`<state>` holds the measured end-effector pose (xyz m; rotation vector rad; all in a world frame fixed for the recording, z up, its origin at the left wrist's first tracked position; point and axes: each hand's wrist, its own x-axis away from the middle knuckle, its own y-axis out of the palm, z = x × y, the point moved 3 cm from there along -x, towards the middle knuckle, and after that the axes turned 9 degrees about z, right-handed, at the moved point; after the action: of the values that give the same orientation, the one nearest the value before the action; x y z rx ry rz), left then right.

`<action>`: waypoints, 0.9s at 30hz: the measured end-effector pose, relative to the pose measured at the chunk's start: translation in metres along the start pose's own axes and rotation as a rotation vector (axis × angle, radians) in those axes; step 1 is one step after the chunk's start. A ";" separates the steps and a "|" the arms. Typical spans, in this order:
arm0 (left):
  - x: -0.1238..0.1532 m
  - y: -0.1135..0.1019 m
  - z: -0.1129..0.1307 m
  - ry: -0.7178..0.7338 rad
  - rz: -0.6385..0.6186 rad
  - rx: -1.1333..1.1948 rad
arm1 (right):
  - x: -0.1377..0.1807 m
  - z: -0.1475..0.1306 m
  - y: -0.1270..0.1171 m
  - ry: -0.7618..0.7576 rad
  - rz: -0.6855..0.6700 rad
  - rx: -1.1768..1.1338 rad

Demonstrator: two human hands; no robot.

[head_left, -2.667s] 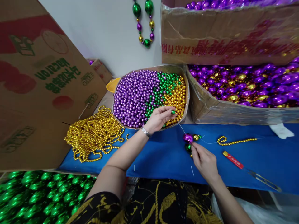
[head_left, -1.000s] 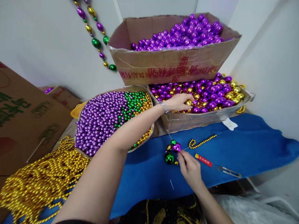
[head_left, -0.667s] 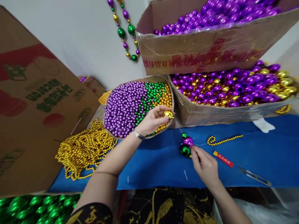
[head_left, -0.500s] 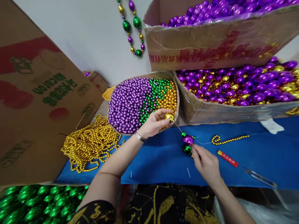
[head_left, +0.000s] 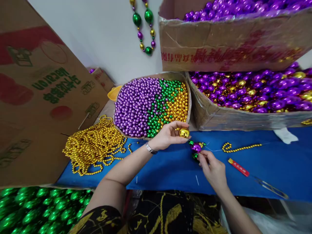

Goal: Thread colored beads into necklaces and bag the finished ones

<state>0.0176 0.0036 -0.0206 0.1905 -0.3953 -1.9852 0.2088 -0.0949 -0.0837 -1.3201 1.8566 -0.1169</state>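
Gold bead (head_left: 184,133) pinched in our left grip (head_left: 168,136), we hold it above the blue bench (head_left: 168,169), near the purple bead (head_left: 195,147), which our right grip (head_left: 214,169) closes on at the lower edge. Both look light, hard and slippery, best taken around the middle.

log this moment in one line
left hand: holding gold bead | right hand: holding strung beads | red-labelled tool: on blue cloth

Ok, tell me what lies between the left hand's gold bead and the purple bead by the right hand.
In the head view, a small round green bead sits between the gold bead and the purple bead, nearer the purple.
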 end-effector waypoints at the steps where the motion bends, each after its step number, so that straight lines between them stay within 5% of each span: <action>1: 0.000 -0.001 -0.003 -0.016 0.015 0.045 | 0.001 0.001 0.002 0.033 -0.033 -0.025; 9: 0.008 -0.008 -0.012 0.018 0.096 0.047 | 0.002 -0.002 0.004 -0.168 0.106 0.083; 27: 0.018 -0.019 -0.021 0.052 0.184 0.062 | 0.010 -0.011 0.015 -0.132 0.029 0.039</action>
<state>0.0002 -0.0097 -0.0459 0.2368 -0.4259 -1.7853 0.1898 -0.1008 -0.0899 -1.2436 1.7530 -0.0497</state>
